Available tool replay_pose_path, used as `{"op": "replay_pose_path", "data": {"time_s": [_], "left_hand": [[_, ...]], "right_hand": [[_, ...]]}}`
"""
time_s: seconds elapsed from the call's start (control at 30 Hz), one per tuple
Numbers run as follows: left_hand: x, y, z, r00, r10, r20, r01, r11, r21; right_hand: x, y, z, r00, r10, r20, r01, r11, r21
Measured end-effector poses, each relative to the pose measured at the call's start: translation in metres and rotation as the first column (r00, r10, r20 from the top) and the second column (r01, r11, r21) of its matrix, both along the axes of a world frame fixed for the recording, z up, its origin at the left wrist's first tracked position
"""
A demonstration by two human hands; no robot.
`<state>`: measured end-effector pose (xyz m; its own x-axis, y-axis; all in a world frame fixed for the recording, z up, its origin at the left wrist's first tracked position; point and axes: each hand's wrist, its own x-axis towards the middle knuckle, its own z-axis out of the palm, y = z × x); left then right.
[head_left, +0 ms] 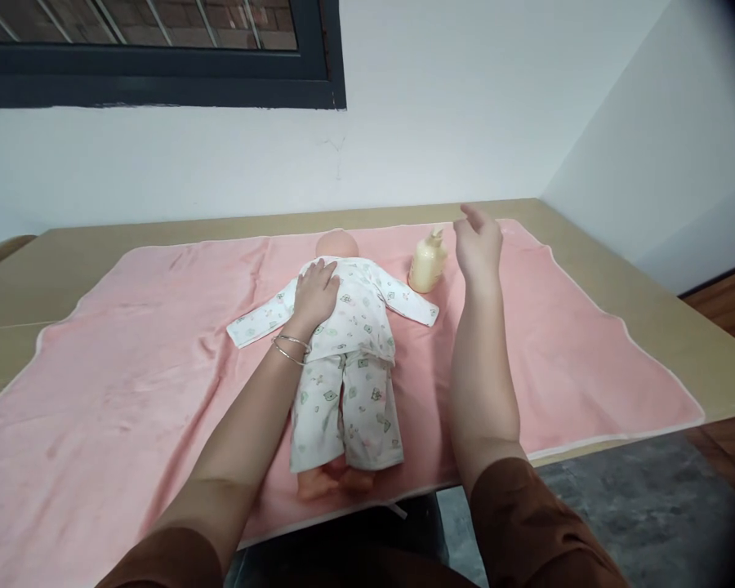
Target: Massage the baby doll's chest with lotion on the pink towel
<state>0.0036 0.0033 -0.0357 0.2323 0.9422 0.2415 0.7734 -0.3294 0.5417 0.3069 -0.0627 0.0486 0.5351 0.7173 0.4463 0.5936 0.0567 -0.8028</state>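
A baby doll [358,314] in white patterned pyjamas lies stretched out, its bald head towards the wall and its bare feet [318,483] towards me. No face shows on it. Flat on the upper left of its top rests my left hand [316,292], fingers extended, a thin bracelet at the wrist. A pale yellow pump bottle [427,263] stands upright just right of the doll's head and sleeve. My right hand [478,245] is raised to the right of that bottle, apart from it, with fingers stretched out and nothing visible in them.
A pink blanket [159,351] with a white edge and some creases lies under the doll and bottle. It covers much of a wooden table [625,282]. Behind are a white wall [441,106] and a dark-framed window [159,77].
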Motion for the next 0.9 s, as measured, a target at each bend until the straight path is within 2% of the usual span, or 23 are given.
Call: {"op": "replay_pose_path", "data": {"time_s": [0.1, 0.2, 0.3, 0.37, 0.43, 0.5, 0.53, 0.6, 0.63, 0.7, 0.73, 0.8, 0.9], "left_hand": [[-0.004, 0.009, -0.006, 0.981, 0.023, 0.193, -0.024, 1.000, -0.001], [-0.007, 0.011, -0.005, 0.917, 0.063, 0.394, -0.049, 0.998, -0.044], [-0.003, -0.001, 0.002, 0.863, 0.119, 0.491, -0.129, 0.992, -0.014], [0.010, -0.016, 0.012, 0.836, 0.080, 0.543, -0.131, 0.990, 0.055], [0.033, -0.030, 0.024, 0.770, -0.002, 0.638, -0.036, 0.998, 0.048], [0.063, -0.041, 0.038, 0.637, -0.060, 0.768, 0.156, 0.986, -0.053], [0.078, -0.045, 0.045, 0.559, -0.035, 0.829, 0.269, 0.953, -0.141], [0.106, -0.049, 0.058, 0.423, 0.100, 0.900, 0.500, 0.803, -0.325], [0.118, -0.050, 0.064, 0.358, 0.183, 0.915, 0.582, 0.723, -0.373], [0.135, -0.050, 0.074, 0.230, 0.338, 0.912, 0.709, 0.584, -0.396], [0.141, -0.049, 0.077, 0.170, 0.405, 0.898, 0.752, 0.536, -0.384], [0.148, -0.047, 0.083, 0.065, 0.509, 0.858, 0.804, 0.482, -0.347], [0.152, -0.045, 0.086, -0.026, 0.580, 0.814, 0.831, 0.465, -0.305]], "right_hand": [[-0.012, 0.002, -0.001, 0.996, 0.094, -0.005, -0.094, 0.992, -0.078], [-0.019, 0.006, -0.004, 0.983, 0.182, 0.031, -0.177, 0.977, -0.121], [-0.023, 0.012, -0.007, 0.958, 0.249, 0.145, -0.221, 0.958, -0.180], [-0.025, 0.015, -0.008, 0.930, 0.272, 0.248, -0.207, 0.944, -0.257], [-0.026, 0.016, -0.008, 0.904, 0.282, 0.321, -0.172, 0.928, -0.329], [-0.027, 0.016, -0.008, 0.891, 0.283, 0.355, -0.145, 0.919, -0.367], [-0.027, 0.016, -0.008, 0.888, 0.278, 0.366, -0.134, 0.918, -0.373], [-0.027, 0.017, -0.009, 0.889, 0.256, 0.380, -0.111, 0.925, -0.364], [-0.028, 0.017, -0.010, 0.893, 0.241, 0.381, -0.101, 0.931, -0.351], [-0.028, 0.019, -0.012, 0.904, 0.215, 0.369, -0.095, 0.944, -0.315], [-0.028, 0.020, -0.013, 0.909, 0.208, 0.361, -0.100, 0.950, -0.296], [-0.028, 0.021, -0.015, 0.915, 0.201, 0.349, -0.112, 0.959, -0.260], [-0.028, 0.020, -0.017, 0.918, 0.193, 0.345, -0.117, 0.966, -0.229]]}}
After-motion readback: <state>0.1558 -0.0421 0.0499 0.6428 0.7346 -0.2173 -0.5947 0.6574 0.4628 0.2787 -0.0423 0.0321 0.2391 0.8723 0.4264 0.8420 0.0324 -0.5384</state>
